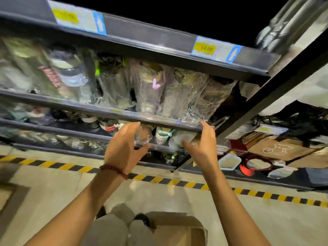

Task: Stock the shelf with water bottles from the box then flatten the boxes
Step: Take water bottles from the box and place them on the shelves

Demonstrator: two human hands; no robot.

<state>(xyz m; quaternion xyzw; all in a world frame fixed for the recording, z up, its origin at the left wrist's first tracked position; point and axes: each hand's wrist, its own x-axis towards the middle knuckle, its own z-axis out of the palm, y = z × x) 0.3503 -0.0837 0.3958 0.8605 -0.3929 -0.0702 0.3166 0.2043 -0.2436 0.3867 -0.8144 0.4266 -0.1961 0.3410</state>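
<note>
Both forearms reach up from the frame's bottom edge. Left hand [124, 148], with a red bracelet [114, 170] at its wrist, curls loosely, perhaps around a clear wrapped bottle [143, 137], though blur hides the contact. Right hand [202, 148] is spread, fingers relaxed, holding nothing. Wrapped bottles fill the shelf [106, 110] above. Below, the cardboard box [179, 229] sits on the floor.

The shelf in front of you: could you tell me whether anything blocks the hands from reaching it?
Nothing visible does; the left hand and right hand are both at its front rail, with wrapped bottles just behind.
</note>
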